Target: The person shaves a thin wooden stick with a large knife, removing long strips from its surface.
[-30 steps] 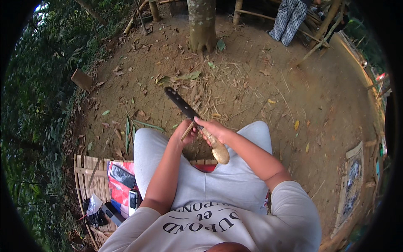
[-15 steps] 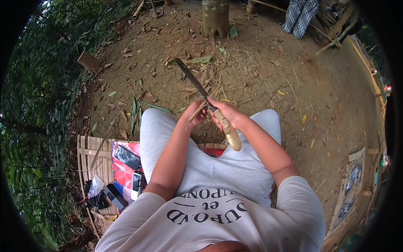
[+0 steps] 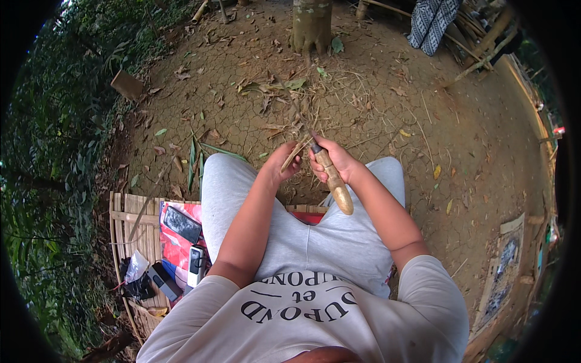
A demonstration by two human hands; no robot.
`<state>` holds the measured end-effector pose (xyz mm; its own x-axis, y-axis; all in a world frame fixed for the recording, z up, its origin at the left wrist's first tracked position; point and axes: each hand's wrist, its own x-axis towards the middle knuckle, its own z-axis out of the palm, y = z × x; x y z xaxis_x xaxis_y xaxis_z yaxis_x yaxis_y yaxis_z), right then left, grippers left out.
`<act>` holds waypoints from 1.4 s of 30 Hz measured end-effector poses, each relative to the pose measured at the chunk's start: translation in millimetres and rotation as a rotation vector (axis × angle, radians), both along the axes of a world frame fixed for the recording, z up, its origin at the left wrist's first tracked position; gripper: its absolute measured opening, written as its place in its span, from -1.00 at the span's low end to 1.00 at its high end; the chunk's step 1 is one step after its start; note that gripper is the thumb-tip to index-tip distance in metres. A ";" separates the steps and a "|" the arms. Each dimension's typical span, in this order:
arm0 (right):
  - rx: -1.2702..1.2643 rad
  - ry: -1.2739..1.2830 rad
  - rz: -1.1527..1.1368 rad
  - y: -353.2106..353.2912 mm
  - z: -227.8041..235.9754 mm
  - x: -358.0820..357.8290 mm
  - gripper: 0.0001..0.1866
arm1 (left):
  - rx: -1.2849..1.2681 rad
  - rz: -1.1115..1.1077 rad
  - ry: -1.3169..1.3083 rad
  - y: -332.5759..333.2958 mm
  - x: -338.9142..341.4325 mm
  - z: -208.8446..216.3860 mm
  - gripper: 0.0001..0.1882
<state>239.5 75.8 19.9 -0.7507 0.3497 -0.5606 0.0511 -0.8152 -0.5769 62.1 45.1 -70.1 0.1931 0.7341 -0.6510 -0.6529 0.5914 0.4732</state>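
My right hand [image 3: 338, 161] is closed around the pale, knobbly wooden handle of a machete [image 3: 336, 186], whose butt points back toward my lap. Its dark blade extends away from me, seen nearly edge-on and hard to pick out against the soil. Just left of it, my left hand [image 3: 282, 163] is closed on a thin tan strip of wood or bamboo [image 3: 293, 157], which slants up toward the front of the handle. Both hands are close together over the gap between my knees. Whether the blade touches the strip I cannot tell.
A slatted bamboo bench [image 3: 124, 209] at my left bears a phone [image 3: 181, 224], a white-and-black device [image 3: 196, 266], a grey box [image 3: 164, 282] and a plastic bag [image 3: 137, 266]. Ahead stand a tree trunk [image 3: 311, 27] and a cut stump [image 3: 127, 85]. Leaves litter the cracked soil.
The machete's blade has turned from showing its broad side to nearly edge-on. My right hand has shifted slightly right, and the strip in my left hand is tilted a little differently.
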 end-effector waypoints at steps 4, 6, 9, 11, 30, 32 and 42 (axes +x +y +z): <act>-0.024 0.051 -0.005 1.9 -0.6 1.3 -0.41 | 0.013 -0.009 0.008 0.0 1.0 3.6 -0.80; -0.028 0.061 -0.009 2.3 1.8 0.8 -0.40 | 0.024 -0.017 0.004 0.5 0.2 3.6 -0.80; -0.014 0.079 -0.007 3.1 2.0 0.8 -0.40 | 0.016 -0.018 0.028 2.0 1.7 1.7 -0.79; -0.010 0.103 0.003 3.5 0.0 2.1 -0.40 | 0.010 -0.013 0.039 3.3 3.6 0.6 -0.78; -0.040 0.381 -0.150 19.3 -0.8 22.2 -0.51 | -0.048 -0.016 0.005 8.2 -0.1 -17.0 -0.66; -0.031 0.429 -0.201 30.2 -3.8 29.5 -0.49 | -0.075 0.022 -0.004 8.1 -3.3 -20.0 -0.64; -0.144 -0.083 -0.515 81.7 -57.8 63.7 -0.44 | -0.011 -0.009 -0.065 6.8 -3.6 -12.2 -0.80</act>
